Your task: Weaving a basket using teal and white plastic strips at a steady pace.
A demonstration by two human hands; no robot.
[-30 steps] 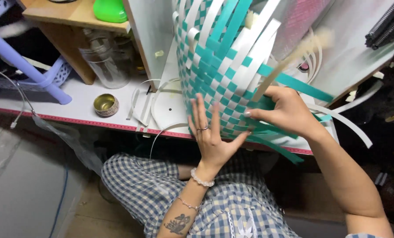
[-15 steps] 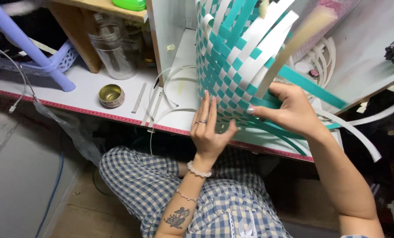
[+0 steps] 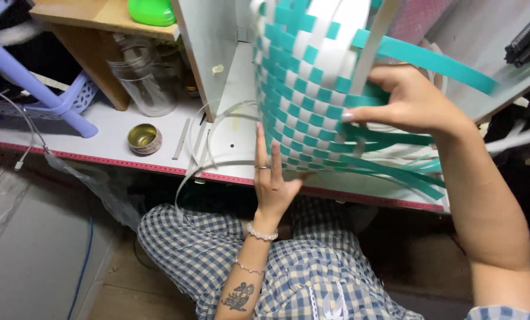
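Two hands steady a half-woven basket [image 3: 312,89] of teal and white strips at the edge of a white table [image 3: 99,139].

The left hand [image 3: 274,178] is open and flat, fingers straight and pointing up, pressed against the lower side of the basket and gripping nothing. The right hand [image 3: 404,101] lies curled over the weave on the other side, fingertips pinching the strips where a loose teal strip [image 3: 431,59] runs out to the right. The basket stands on the table, above the checked lap. A small brass tin [image 3: 144,138] and a glass jar [image 3: 141,80] sit well to the left.
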